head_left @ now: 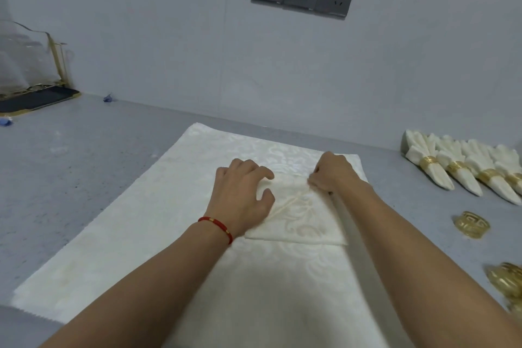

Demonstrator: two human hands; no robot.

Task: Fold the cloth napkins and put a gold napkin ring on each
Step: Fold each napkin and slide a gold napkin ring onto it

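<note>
Left hand [243,195] spread flat, pinning napkin [299,220] steady; right hand [332,174] pinching its far corner to fold.

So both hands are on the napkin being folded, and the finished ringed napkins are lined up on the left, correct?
Not quite: the finished ringed napkins are lined up on the right, as the head view shows. Both the left hand and right hand are on the napkin being folded.

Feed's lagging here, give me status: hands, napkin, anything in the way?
Left hand flat on folded napkin; right hand pinching its far corner. Four ringed napkins done at right, loose gold rings nearby. Nothing obstructing.
</note>
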